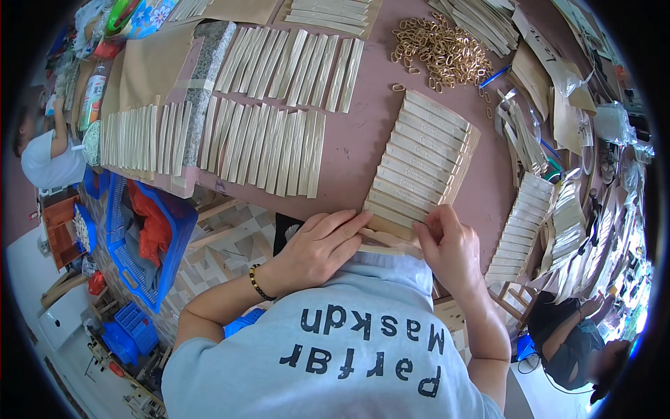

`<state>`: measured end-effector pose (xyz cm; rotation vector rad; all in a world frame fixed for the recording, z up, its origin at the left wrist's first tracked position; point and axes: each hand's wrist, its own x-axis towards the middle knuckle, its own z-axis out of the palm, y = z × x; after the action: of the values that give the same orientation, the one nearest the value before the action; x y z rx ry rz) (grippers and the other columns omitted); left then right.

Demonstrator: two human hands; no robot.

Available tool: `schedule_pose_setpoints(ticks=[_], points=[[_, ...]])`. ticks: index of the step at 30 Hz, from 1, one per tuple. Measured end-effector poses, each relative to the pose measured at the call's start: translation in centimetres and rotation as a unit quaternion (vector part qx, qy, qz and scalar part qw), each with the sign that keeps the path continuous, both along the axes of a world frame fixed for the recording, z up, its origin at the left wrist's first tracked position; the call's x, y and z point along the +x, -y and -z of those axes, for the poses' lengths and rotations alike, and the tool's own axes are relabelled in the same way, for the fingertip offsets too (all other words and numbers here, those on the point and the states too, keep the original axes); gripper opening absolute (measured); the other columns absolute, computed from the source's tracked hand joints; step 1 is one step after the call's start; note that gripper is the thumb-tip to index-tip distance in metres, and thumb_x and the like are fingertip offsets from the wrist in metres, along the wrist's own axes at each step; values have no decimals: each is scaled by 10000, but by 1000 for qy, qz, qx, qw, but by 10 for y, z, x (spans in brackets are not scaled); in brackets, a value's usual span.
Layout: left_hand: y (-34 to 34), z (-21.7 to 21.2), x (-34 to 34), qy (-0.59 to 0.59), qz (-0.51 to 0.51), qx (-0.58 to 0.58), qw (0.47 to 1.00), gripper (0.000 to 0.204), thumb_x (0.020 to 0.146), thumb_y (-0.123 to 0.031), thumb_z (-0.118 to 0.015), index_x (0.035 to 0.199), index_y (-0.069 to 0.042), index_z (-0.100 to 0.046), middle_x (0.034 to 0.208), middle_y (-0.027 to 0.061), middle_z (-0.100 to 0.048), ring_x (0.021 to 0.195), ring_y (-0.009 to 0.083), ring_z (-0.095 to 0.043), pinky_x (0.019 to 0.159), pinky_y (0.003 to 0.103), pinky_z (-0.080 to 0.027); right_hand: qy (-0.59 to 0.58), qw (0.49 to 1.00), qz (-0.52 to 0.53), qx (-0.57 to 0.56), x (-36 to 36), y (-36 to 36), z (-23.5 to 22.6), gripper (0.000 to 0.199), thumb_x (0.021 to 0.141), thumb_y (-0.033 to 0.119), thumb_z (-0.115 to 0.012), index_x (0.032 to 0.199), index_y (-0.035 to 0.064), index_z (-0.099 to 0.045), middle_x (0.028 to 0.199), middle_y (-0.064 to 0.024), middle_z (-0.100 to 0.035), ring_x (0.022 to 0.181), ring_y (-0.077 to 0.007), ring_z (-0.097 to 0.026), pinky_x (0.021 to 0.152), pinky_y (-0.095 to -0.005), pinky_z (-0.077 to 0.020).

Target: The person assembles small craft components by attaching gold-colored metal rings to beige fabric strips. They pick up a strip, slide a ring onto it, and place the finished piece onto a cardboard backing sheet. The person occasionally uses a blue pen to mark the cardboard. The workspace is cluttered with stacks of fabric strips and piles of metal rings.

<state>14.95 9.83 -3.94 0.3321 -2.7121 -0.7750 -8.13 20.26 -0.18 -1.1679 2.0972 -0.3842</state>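
A brown card (472, 150) lies at the table's near edge, bearing a ladder of pale flat strips (419, 167) with small gold rings along their right ends. My left hand (317, 248) rests at the card's lower left corner, its fingers stretched out over the edge and its thumb hidden. At the lower right corner my right hand (450, 244) pinches with thumb and forefinger around the end of a pale strip (387, 246). That strip spans the gap between both hands, close against my shirt.
A heap of gold oval rings (443, 52) lies beyond the card. Rows of loose pale strips (265, 146) cover the table's left side. Another finished-looking strip card (520, 227) sits at right. A blue basket (157, 241) stands below left; a person (576, 339) sits at right, another at far left.
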Motion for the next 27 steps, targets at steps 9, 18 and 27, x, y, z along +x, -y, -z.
schedule_pose_setpoints(ticks=[9,18,27], points=[[6,7,12,-22,40,-3,999,206,792,-58,-664,970,42,-637,1301,198,-601,1214,349,-559,922,434,-513,-71,931,-227,-277,21,3,13,350,692,10,-658,1042,8,-654,967,-95,-608,872,-270,-591,745,-368,-519],[16,8,23,-13,62,25,998,201,805,-37,-655,991,37,-638,1306,201,-595,1246,362,-546,960,427,-503,-146,892,-319,-285,24,-7,15,291,741,109,-646,1015,19,-686,1191,-94,-621,1128,-252,-564,960,-422,-444],[16,-10,6,-88,-170,592,783,203,1000,-86,-533,1137,35,-619,1065,57,-580,941,109,-575,848,267,-477,133,924,-196,-301,27,-5,11,258,817,1,-669,1075,-3,-662,1169,-156,-629,1076,-306,-625,933,-429,-500]])
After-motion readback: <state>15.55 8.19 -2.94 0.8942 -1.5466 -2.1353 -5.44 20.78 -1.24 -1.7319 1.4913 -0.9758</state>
